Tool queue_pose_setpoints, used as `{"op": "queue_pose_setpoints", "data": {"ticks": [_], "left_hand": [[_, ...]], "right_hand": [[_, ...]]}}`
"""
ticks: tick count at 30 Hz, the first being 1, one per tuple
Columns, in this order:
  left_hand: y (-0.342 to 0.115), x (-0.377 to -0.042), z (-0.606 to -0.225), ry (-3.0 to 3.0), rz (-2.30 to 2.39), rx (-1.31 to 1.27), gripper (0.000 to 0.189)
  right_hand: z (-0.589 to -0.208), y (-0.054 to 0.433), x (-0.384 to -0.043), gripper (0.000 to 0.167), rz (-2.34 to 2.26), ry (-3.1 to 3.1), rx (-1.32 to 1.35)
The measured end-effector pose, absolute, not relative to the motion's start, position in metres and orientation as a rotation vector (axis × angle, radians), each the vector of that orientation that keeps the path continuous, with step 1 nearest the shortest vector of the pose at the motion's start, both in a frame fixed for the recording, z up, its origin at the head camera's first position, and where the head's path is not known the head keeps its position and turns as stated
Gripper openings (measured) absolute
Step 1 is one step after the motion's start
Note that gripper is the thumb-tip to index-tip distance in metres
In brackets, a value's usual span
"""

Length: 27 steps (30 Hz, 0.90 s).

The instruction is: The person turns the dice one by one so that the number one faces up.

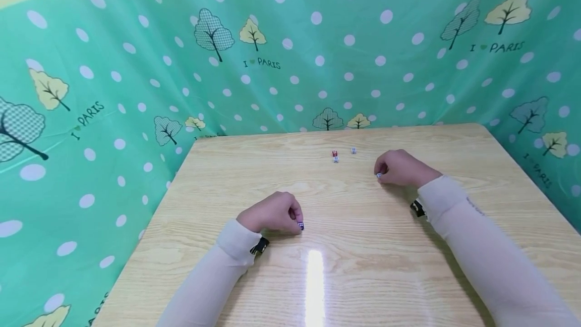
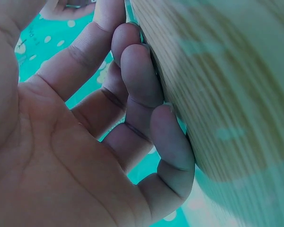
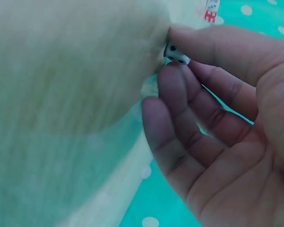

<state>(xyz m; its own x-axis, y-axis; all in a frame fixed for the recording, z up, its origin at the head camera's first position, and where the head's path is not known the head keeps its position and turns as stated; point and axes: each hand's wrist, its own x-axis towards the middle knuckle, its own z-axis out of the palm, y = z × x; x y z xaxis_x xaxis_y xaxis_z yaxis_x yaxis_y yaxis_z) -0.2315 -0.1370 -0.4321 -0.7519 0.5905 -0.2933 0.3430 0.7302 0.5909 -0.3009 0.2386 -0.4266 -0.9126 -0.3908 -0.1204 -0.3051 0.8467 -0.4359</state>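
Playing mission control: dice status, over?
Left hand pinches dark-blue, white-dotted cubic die. Right hand pinches white, black-dotted cubic die. Red die, two white dice beyond, touching neither hand.

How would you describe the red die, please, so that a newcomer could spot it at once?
Look toward the far edge of the table, to the left of the right hand in the head view. There, the red die sits just beyond the near white die and left of the other white die. Its red colour sets it apart from both.
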Motion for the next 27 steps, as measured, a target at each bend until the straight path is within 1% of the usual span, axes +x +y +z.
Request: {"op": "queue_pose_setpoints", "data": {"ticks": [2,5,11,18,22,27], "left_hand": [[-0.136,-0.232,-0.431,2.468,0.711,0.715,0.012],[-0.135,-0.231,-0.43,2.472,0.719,0.718,0.012],[-0.135,-0.228,-0.432,2.443,0.731,0.71,0.012],[-0.136,-0.23,-0.432,2.472,0.716,0.7,0.012],[-0.136,-0.231,-0.431,2.466,0.724,0.71,0.012],[-0.136,-0.231,-0.432,2.46,0.737,0.707,0.012]], "right_hand": [[-0.427,0.236,-0.296,0.004,-0.622,2.814,-0.533],[-0.428,0.233,-0.282,0.003,-0.65,2.801,-0.558],[-0.436,0.221,-0.234,0.008,-0.736,2.704,-0.681],[-0.432,0.204,-0.184,0.016,-0.765,2.65,-0.86],[-0.432,0.2,-0.168,0.015,-0.778,2.605,-0.938],[-0.433,0.199,-0.163,0.016,-0.793,2.583,-0.957]]}}
